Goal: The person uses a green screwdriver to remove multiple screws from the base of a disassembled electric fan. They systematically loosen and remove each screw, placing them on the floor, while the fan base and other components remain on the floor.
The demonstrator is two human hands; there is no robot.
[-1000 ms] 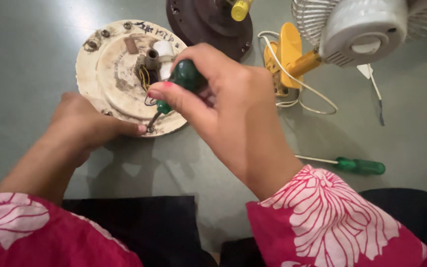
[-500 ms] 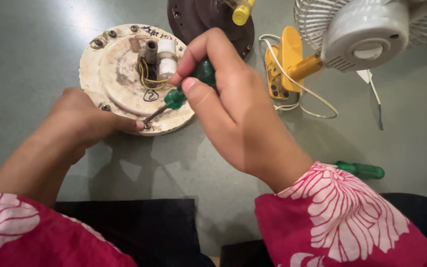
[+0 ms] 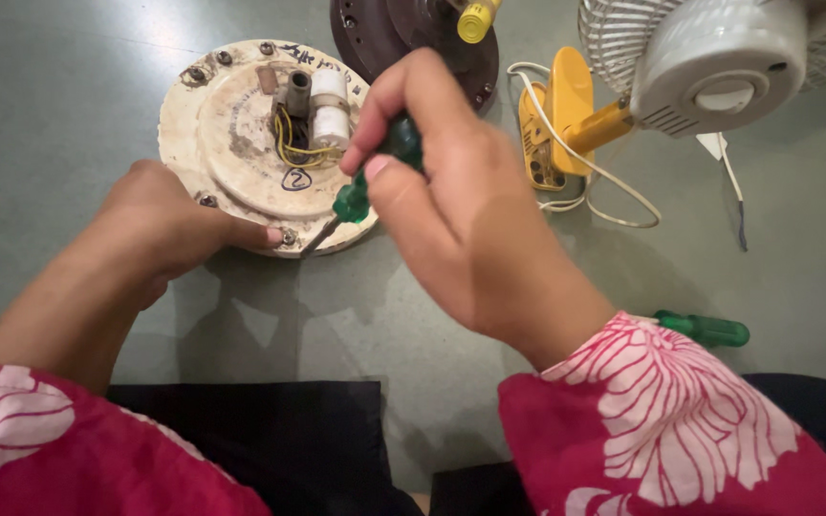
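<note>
Plainly, the work centres on one green-handled screwdriver [image 3: 360,191], held in the right hand [image 3: 451,210] with the fingers closed round its handle. Its long axis slants down and to the left, from the fist to a metal tip resting at a screw [image 3: 288,236] on the near rim of the round cream motor plate [image 3: 265,143]. The tip therefore lies down-left of the gripping fingers, and the right hand is the nearer hand to the tool.

The left hand [image 3: 169,229] lies flat against the plate's near-left edge, fingers loosely curled and holding nothing, the thumb tip just beside the screw and the screwdriver tip.

On the plate: one bundle of yellow wires [image 3: 293,148] at the centre, two pale cylindrical parts [image 3: 329,105] upright beside it, and several screws round the rim; four can be counted, others may be hidden.

The plate sits on the grey floor [image 3: 69,86], toward its far-left part. Beyond it, at the far edge, stands one dark brown round housing [image 3: 384,33] with a yellow cap [image 3: 475,19]. To the right, one yellow-necked fan [image 3: 709,57] with a white cord [image 3: 604,182]. A second green screwdriver [image 3: 709,330] lies well apart, behind the right sleeve.
</note>
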